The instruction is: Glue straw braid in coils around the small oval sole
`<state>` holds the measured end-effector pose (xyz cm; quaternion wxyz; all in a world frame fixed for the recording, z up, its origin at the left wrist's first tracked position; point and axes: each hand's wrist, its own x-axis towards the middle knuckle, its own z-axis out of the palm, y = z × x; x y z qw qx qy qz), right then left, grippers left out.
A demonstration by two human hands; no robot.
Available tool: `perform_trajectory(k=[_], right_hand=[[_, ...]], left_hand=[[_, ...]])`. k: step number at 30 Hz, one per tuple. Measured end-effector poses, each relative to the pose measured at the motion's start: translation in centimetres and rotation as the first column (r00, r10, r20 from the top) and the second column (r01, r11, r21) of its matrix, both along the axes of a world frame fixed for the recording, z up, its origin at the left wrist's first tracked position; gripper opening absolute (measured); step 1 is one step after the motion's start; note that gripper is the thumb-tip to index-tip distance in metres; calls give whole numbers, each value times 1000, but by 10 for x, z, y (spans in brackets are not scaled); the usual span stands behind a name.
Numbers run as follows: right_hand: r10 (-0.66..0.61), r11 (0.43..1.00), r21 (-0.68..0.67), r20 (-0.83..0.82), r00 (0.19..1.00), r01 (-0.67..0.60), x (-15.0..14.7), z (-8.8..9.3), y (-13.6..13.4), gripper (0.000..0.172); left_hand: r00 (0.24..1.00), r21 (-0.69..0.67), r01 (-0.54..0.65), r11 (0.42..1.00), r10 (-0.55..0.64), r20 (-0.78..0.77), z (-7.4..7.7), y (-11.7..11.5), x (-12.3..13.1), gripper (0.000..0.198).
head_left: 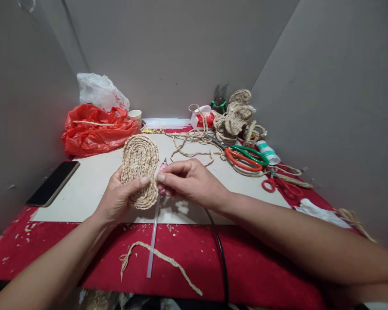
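Note:
My left hand [119,193] holds a coiled, braided straw sole [139,161] upright, its thumb pressed on the front and the other fingers behind. At the sole's narrow waist, on its right edge, my right hand [187,181] is closed in a pinch; the exact bit of braid between thumb and forefinger is hidden. Partly behind the right fingers lies a pink glue gun [163,166], with a translucent glue stick [152,245] sticking out toward me. A loose braided straw cord [168,258] lies on the red cloth under the stick.
Left: a phone [54,183], a red plastic bag [100,133] and a paper cup [135,116]. Back: spare glue sticks [166,123] and tangled straw cord [189,140]. Right: braided straw pieces [237,116], large scissors [242,157], small red scissors [269,185]. A black cable [220,254] crosses the front edge.

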<state>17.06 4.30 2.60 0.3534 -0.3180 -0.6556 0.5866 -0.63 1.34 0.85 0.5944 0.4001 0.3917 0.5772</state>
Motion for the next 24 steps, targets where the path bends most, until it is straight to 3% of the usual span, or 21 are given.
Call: perform_trajectory(k=[6, 13, 24], right_hand=[[-105, 994, -55, -134, 985, 98, 0, -1, -1, 22], [-94, 991, 83, -94, 991, 102, -3, -6, -6, 21], [-135, 989, 56, -24, 991, 136, -6, -4, -6, 17]], left_hand=[[999, -11, -7, 1000, 7, 36, 4, -1, 0, 40], [999, 6, -36, 999, 36, 35, 2, 0, 0, 38], [996, 32, -66, 997, 68, -59, -5, -4, 5, 41]])
